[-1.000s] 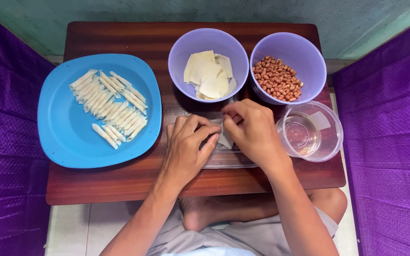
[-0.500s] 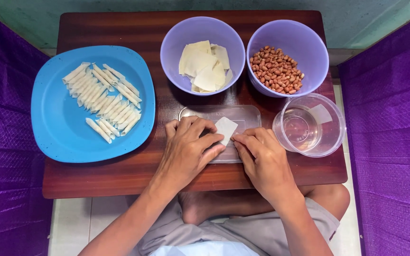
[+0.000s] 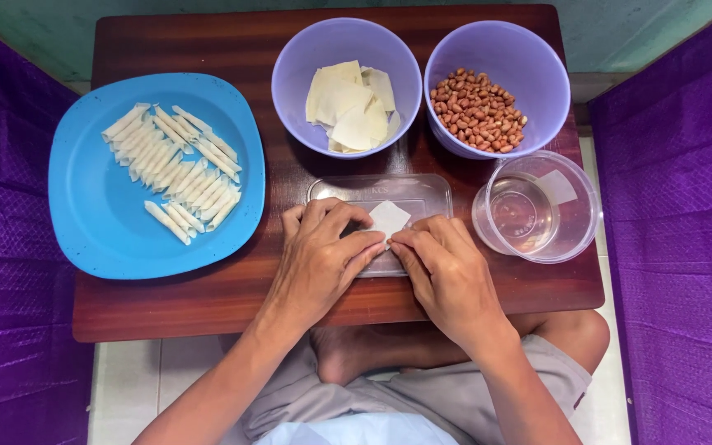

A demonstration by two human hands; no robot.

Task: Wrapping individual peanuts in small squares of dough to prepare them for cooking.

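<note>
Both hands pinch one small white wrapper square [image 3: 389, 218] on the clear plastic tray [image 3: 422, 189]: left hand [image 3: 323, 259] and right hand [image 3: 447, 272] meet fingertip to fingertip at its near edge. Rolling evenly and tightly would likely match the rolls [image 3: 175, 173] on the blue plate [image 3: 92, 239].

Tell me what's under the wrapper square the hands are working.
A clear plastic lid lies under the wrapper square. Both hands cover its near half, hiding any filling.

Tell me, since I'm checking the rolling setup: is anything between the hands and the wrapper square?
Nothing visible: the left hand and right hand already touch the pale wrapper square lying on the clear flat tray.
</note>
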